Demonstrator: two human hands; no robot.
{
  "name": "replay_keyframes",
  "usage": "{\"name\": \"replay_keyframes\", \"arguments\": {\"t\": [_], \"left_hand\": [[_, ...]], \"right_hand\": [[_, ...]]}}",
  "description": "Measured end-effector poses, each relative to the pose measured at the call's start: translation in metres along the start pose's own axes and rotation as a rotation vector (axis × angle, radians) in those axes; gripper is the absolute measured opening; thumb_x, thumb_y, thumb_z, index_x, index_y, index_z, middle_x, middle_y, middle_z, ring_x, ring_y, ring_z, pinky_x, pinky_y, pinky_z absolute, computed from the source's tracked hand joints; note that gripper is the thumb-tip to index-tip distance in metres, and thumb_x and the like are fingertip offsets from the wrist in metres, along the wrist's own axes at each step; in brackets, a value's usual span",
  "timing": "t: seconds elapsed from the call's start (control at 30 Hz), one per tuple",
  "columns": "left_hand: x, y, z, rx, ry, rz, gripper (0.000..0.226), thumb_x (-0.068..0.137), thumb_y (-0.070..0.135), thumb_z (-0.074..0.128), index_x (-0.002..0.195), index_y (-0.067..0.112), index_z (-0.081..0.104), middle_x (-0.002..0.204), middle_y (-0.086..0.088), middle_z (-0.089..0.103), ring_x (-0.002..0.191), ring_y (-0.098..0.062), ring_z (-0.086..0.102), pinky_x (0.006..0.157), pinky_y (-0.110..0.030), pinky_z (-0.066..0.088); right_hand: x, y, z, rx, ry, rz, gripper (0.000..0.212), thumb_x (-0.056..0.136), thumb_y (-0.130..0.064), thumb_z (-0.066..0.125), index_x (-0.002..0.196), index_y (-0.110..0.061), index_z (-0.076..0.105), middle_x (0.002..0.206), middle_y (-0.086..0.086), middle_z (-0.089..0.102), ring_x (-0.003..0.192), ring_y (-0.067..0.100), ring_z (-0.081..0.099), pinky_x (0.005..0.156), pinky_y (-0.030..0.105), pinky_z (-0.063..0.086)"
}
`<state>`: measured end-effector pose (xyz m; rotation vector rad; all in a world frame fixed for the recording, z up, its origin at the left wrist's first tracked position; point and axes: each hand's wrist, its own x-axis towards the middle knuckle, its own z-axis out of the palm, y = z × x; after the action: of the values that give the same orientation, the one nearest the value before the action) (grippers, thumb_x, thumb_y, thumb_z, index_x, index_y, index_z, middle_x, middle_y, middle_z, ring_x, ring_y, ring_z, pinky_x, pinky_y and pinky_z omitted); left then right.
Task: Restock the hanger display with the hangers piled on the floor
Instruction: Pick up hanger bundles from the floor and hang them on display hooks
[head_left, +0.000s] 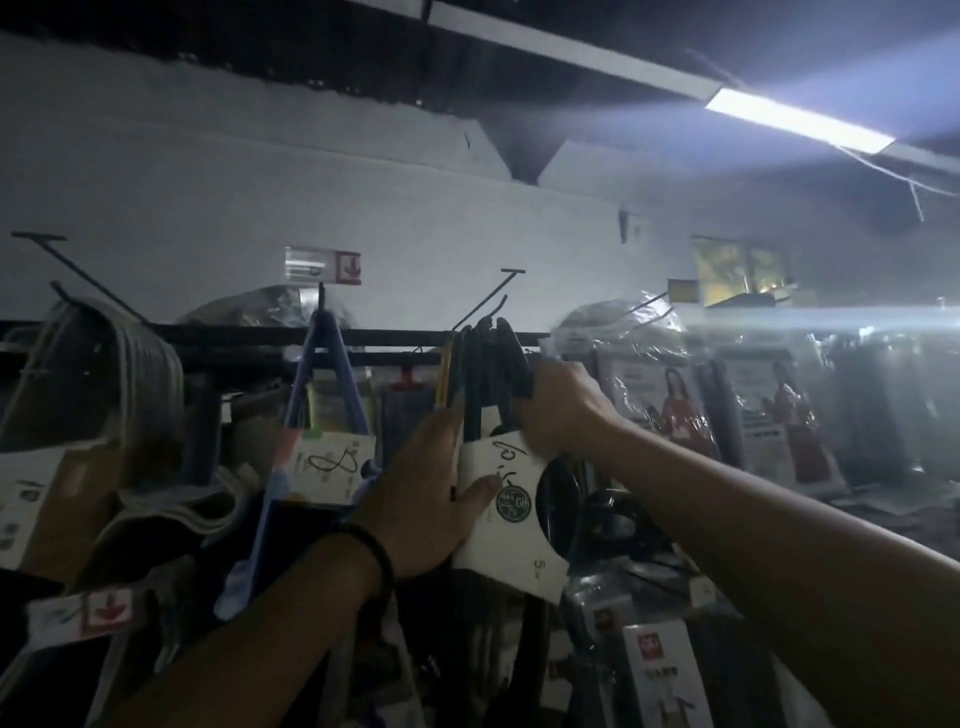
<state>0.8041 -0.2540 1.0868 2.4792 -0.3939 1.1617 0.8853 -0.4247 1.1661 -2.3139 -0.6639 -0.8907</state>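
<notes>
Under the left end of the black rail (234, 335), which runs across a pale wall (208, 182), hangs a bundle of pale hangers (130, 364). Blue hangers (322, 364) hang under its middle. The black hangers (488, 364) sit at the rail's right end by a wire peg (485, 301); whether they hang on it is unclear. The left hand (421, 488) pinches their white card sleeve (509, 519) and the right hand (563, 410) clenches their necks. Plastic-wrapped packs (670, 395) lie right of the rail, with a lit ceiling lamp (800, 119) high above them.
</notes>
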Motion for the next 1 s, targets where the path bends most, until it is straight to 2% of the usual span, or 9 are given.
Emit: {"name": "replay_keyframes", "arguments": {"t": [0.1, 0.2, 0.33, 0.57, 0.67, 0.8, 0.87, 0.93, 1.0], "left_hand": [[0.019, -0.006, -0.004, 0.152, -0.052, 0.054, 0.091, 0.097, 0.057, 0.06, 0.163, 0.045, -0.002, 0.172, 0.021, 0.0, 0.157, -0.01, 0.012, 0.127, -0.04, 0.027], [0.039, -0.011, -0.006, 0.208, -0.057, 0.061, 0.097, 0.094, 0.055, 0.066, 0.164, 0.041, 0.0, 0.171, 0.02, 0.004, 0.155, -0.007, 0.014, 0.125, -0.032, 0.025], [0.065, -0.027, -0.001, 0.277, -0.063, 0.092, 0.1, 0.094, 0.053, 0.067, 0.165, 0.037, -0.002, 0.171, 0.021, -0.002, 0.154, 0.0, 0.006, 0.126, -0.028, 0.015], [0.096, -0.048, 0.021, 0.401, -0.063, 0.05, 0.096, 0.097, 0.053, 0.06, 0.163, 0.04, -0.009, 0.17, 0.022, -0.011, 0.157, -0.01, 0.005, 0.127, -0.033, 0.013], [0.106, -0.058, 0.032, 0.431, -0.054, 0.046, 0.097, 0.096, 0.059, 0.058, 0.163, 0.04, -0.01, 0.171, 0.021, -0.009, 0.159, -0.013, 0.004, 0.129, -0.04, 0.017], [0.116, -0.072, 0.043, 0.522, -0.054, -0.006, 0.094, 0.098, 0.067, 0.049, 0.164, 0.036, -0.01, 0.172, 0.018, -0.004, 0.158, -0.014, 0.007, 0.125, -0.034, 0.014], [0.122, -0.079, 0.047, 0.558, -0.047, -0.027, 0.089, 0.095, 0.072, 0.046, 0.162, 0.043, -0.003, 0.171, 0.014, 0.013, 0.155, -0.02, 0.021, 0.124, -0.044, 0.029], [0.127, -0.084, 0.05, 0.593, -0.027, -0.067, 0.076, 0.091, 0.072, 0.05, 0.153, 0.048, 0.011, 0.158, 0.009, 0.038, 0.143, -0.023, 0.039, 0.109, -0.052, 0.047], [0.134, -0.086, 0.054, 0.668, -0.036, -0.108, 0.074, 0.091, 0.068, 0.052, 0.151, 0.044, 0.016, 0.154, 0.008, 0.041, 0.14, -0.022, 0.042, 0.104, -0.054, 0.05]], "right_hand": [[0.029, -0.005, -0.007, -0.044, 0.047, 0.006, 0.026, 0.098, -0.014, 0.059, 0.074, -0.014, 0.049, 0.073, 0.002, 0.049, 0.074, 0.023, 0.055, 0.067, 0.032, 0.048], [0.05, -0.002, -0.002, -0.052, 0.113, 0.015, 0.019, 0.097, -0.013, 0.061, 0.079, -0.009, 0.056, 0.071, 0.003, 0.052, 0.059, 0.015, 0.054, 0.049, 0.024, 0.041], [0.075, 0.01, 0.018, 0.078, 0.215, 0.033, 0.023, 0.096, -0.013, 0.063, 0.074, -0.011, 0.057, 0.072, 0.006, 0.059, 0.06, 0.017, 0.058, 0.05, 0.03, 0.051], [0.118, 0.032, 0.047, 0.148, 0.298, 0.01, 0.037, 0.1, -0.016, 0.061, 0.066, -0.015, 0.049, 0.066, 0.004, 0.055, 0.056, 0.016, 0.056, 0.042, 0.025, 0.041], [0.133, 0.041, 0.062, 0.16, 0.28, 0.007, 0.035, 0.1, -0.018, 0.062, 0.067, -0.016, 0.051, 0.073, 0.007, 0.063, 0.062, 0.021, 0.066, 0.05, 0.031, 0.055], [0.158, 0.046, 0.079, 0.1, 0.174, -0.03, 0.033, 0.094, -0.013, 0.071, 0.069, -0.014, 0.049, 0.072, 0.004, 0.06, 0.062, 0.018, 0.061, 0.054, 0.032, 0.054], [0.169, 0.042, 0.088, 0.066, 0.064, -0.073, 0.028, 0.089, -0.011, 0.078, 0.074, -0.011, 0.054, 0.07, 0.003, 0.058, 0.06, 0.014, 0.058, 0.052, 0.026, 0.051], [0.178, 0.038, 0.103, 0.063, -0.013, -0.112, 0.021, 0.089, -0.011, 0.079, 0.087, -0.005, 0.059, 0.072, 0.003, 0.056, 0.058, 0.011, 0.053, 0.049, 0.021, 0.042], [0.187, 0.037, 0.12, 0.085, -0.025, -0.136, 0.023, 0.093, -0.01, 0.074, 0.109, 0.002, 0.062, 0.085, 0.009, 0.06, 0.063, 0.014, 0.055, 0.057, 0.022, 0.045]]}}
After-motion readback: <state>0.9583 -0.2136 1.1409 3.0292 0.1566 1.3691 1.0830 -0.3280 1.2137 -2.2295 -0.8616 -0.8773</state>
